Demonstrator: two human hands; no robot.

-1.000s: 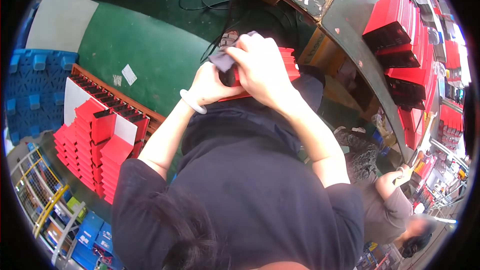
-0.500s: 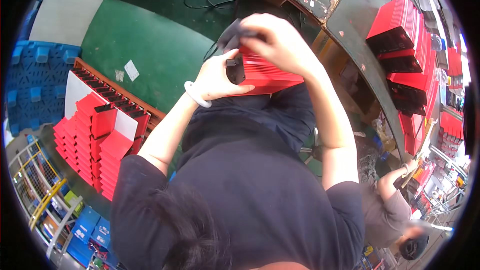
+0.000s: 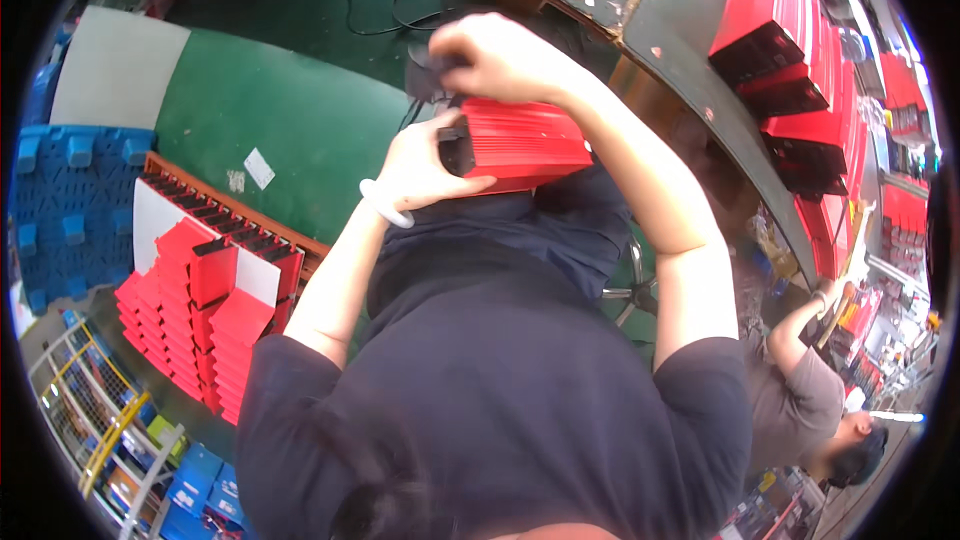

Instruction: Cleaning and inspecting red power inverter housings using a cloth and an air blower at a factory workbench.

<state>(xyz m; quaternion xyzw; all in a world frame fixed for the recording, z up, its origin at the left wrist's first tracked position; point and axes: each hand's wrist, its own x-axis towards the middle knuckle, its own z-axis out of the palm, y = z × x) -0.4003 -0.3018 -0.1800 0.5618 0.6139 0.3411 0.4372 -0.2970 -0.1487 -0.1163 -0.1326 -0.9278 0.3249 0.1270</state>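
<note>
Red ribbed case [image 3: 530, 145] lies just right of our left hand [image 3: 418, 165], its grip clasping one end; our right hand [image 3: 490, 58] has moved beyond that grip, pinching a blurred dark piece [image 3: 424, 80], perhaps cloth, so we see the ribs mostly uncovered.

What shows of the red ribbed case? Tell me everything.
The red ribbed case is blocky, apparently metal, with lengthwise ridges on top and a black end facing left. It is above the lap; whether it rests there is unclear. The left hand grips it around the black end; the right hand, blurred, is near that end with a dark cloth, contact unclear.
</note>
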